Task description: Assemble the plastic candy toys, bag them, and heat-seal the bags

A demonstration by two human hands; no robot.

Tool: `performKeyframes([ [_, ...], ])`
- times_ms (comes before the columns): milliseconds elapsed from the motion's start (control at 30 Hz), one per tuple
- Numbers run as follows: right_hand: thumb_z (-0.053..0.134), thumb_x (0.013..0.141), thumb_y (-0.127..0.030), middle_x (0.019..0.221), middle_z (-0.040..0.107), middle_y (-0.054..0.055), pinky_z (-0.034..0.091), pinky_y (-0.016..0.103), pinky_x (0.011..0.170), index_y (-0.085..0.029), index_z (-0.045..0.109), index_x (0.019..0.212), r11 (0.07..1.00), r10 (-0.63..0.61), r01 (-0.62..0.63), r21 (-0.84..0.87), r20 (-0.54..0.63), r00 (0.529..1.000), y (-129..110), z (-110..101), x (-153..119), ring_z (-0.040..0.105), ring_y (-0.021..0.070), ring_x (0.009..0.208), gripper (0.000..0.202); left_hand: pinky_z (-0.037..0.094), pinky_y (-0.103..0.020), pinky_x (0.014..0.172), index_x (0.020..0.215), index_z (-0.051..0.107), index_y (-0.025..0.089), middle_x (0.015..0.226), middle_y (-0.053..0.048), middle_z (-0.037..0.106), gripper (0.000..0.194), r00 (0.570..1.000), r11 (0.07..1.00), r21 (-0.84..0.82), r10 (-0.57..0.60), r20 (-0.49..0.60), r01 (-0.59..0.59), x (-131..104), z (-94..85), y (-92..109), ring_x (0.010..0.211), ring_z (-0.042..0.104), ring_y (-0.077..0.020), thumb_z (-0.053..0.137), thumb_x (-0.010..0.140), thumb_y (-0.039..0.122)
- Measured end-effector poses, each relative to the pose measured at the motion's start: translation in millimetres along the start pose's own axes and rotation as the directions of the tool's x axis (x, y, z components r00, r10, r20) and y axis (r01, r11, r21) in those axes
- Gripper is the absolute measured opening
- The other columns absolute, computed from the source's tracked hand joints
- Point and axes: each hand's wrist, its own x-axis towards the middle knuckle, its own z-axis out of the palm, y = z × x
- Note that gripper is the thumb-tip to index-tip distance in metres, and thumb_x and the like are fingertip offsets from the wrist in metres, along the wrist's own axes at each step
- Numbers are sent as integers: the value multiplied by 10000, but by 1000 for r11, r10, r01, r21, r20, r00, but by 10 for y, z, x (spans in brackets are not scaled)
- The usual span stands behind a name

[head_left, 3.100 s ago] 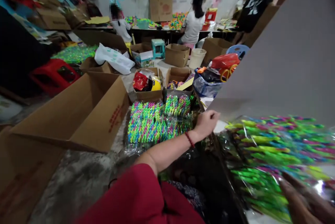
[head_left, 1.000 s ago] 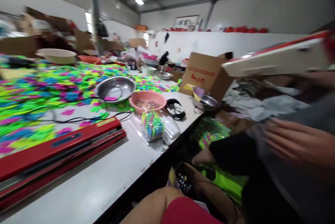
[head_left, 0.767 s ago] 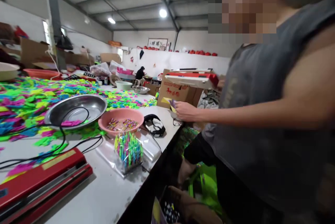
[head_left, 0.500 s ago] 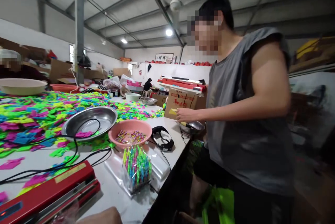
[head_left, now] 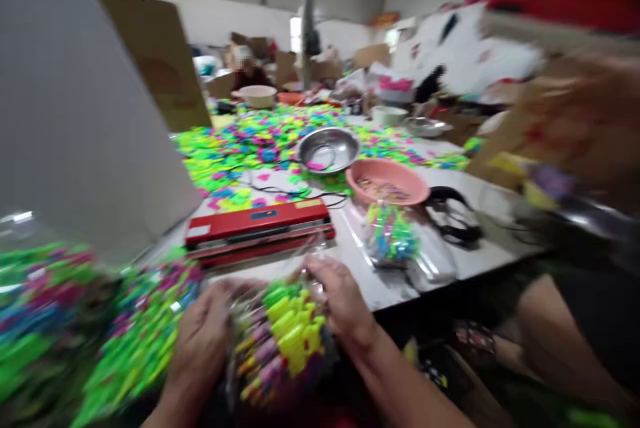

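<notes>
— What did I have in my grip?
— Your left hand [head_left: 203,341] and right hand [head_left: 343,305] apparently clasped a clear bag of coloured clips [head_left: 280,341] between them.
— Where was it?
— Just before the red sealer [head_left: 257,228], at the table [head_left: 470,261] edge.

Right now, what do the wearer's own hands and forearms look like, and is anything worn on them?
Both the left hand and the right hand are bare, with no gloves. The forearms are bare too, with no sleeves in view. The picture is motion-blurred, so I cannot tell whether a bracelet or ring is on either.
</notes>
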Motion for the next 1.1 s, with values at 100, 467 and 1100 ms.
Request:
performKeyframes([
  [100,695,746,-535,473,484,-36,361,212,407,-173,675,673,893,283,-268,362,12,959,239,77,63,361,85,400,369,549,-359,653,782,705,179,764,-91,720,548,999,1000,-3,-24,-34,24,-4,-168,-66,671,650,-245,679,704,721],
  [467,801,672,-538,447,447,-53,257,213,417,-147,695,708,886,305,-271,376,-32,952,631,131,247,334,72,414,407,488,-305,793,889,731,153,896,-102,730,508,999,998,46,-37,-14,38,203,-201,-279,871,655,-247,882,536,485],
  [1100,879,497,-488,562,518,-44,243,206,399,-145,639,704,918,289,-217,332,-187,939,931,-287,766,353,50,429,467,482,-273,600,682,704,104,650,-92,698,335,982,947,-263,-188,-1,181,868,58,-527,594,620,-179,842,469,323],
])
